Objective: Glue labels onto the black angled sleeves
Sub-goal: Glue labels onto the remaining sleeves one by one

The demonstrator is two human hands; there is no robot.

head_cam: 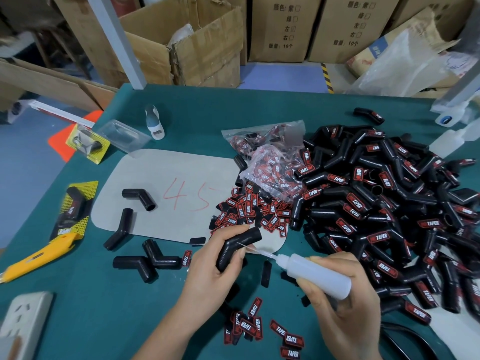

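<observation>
My left hand point(210, 266) grips a black angled sleeve point(237, 246) above the green table. My right hand point(345, 305) holds a translucent glue bottle point(315, 274), and its thin nozzle tip touches the sleeve's side. Loose red-and-black labels point(249, 211) lie heaped just beyond the sleeve, and more labels point(262, 328) lie near my wrists. A big pile of labelled sleeves point(384, 201) fills the right. Several bare sleeves point(139, 198) lie to the left.
A grey mat point(166, 172) marked "45" covers the table's middle. A yellow utility knife point(39, 258), packaged sleeves point(74, 206), a plastic blister point(122, 136) and a small bottle point(154, 123) sit left. Bags of labels point(270, 154) lie centre; cardboard boxes point(202, 48) stand behind; a power strip point(23, 320) sits at bottom left.
</observation>
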